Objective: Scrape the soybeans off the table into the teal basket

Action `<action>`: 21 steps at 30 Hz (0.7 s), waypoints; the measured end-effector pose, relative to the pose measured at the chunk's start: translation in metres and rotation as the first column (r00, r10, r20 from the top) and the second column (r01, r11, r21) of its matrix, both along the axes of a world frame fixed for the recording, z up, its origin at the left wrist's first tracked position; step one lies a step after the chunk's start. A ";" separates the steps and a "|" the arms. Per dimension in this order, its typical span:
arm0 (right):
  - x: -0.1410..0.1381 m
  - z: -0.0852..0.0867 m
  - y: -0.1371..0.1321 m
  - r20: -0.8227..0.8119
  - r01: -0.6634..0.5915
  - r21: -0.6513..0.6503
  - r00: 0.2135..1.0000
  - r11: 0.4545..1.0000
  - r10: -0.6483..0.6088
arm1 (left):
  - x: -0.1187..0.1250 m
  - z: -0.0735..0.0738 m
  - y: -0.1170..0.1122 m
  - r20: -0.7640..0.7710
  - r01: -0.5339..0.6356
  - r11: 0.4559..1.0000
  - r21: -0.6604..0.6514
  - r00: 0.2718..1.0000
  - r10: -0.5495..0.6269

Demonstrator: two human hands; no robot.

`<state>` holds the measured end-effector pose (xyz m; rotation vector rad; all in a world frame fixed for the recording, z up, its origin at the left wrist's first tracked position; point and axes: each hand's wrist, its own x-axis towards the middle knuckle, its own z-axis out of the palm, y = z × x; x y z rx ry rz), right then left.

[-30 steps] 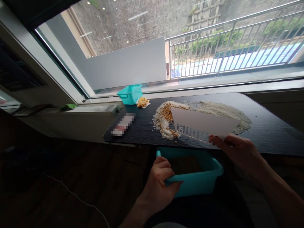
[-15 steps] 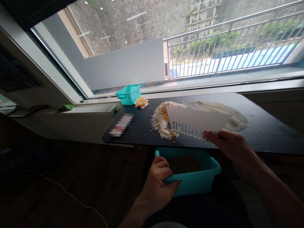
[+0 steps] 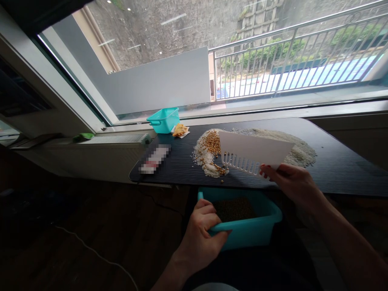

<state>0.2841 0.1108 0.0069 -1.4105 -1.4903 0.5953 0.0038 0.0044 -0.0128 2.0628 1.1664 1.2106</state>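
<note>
My left hand (image 3: 206, 226) is closed on the near left rim of a teal plastic bin (image 3: 248, 234), which sits below the table's front edge with a layer of brown grains in it. In my right hand (image 3: 291, 180) is a white slotted plastic scraper (image 3: 254, 147), gripped at its lower right corner. It is tilted over the tabletop, its slots towards me. To the left of the scraper, round tan soybeans (image 3: 213, 142) lie mixed with white rice (image 3: 200, 151). A larger spread of pale rice (image 3: 304, 151) lies behind and right, partly hidden by the scraper.
The dark table (image 3: 342, 161) stands against a large window. At its back left are a smaller teal bin (image 3: 165, 120) and a yellowish crumpled cloth or food (image 3: 180, 130) on white paper. A blurred-out flat object (image 3: 154, 159) lies left. A radiator (image 3: 121, 139) adjoins the table.
The scraper has shifted slightly right and up, uncovering more of the soybeans on its left. My left hand and the bin have stayed in place.
</note>
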 end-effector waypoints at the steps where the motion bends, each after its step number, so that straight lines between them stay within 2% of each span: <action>1: 0.002 0.001 -0.001 -0.011 0.010 -0.004 1.000 1.000 -0.010 | 0.000 0.000 0.000 0.001 0.002 1.000 0.000 1.000 -0.002; 5: 0.009 0.002 0.002 -0.014 0.030 -0.035 0.999 0.999 -0.030 | 0.000 0.000 0.000 0.002 0.006 1.000 0.005 1.000 -0.006; 10: 0.013 0.002 0.010 0.016 -0.015 -0.092 1.000 0.996 0.016 | -0.002 0.003 0.000 -0.046 0.003 1.000 0.008 0.999 -0.003; 17: 0.022 0.018 -0.009 -0.008 -0.010 -0.138 1.000 0.990 0.009 | -0.002 0.006 0.000 -0.052 0.006 1.000 -0.007 0.999 -0.006; 21: 0.023 0.019 -0.011 0.006 0.012 -0.135 1.000 0.991 -0.011 | -0.002 0.006 0.000 -0.056 0.007 1.000 0.002 0.998 -0.007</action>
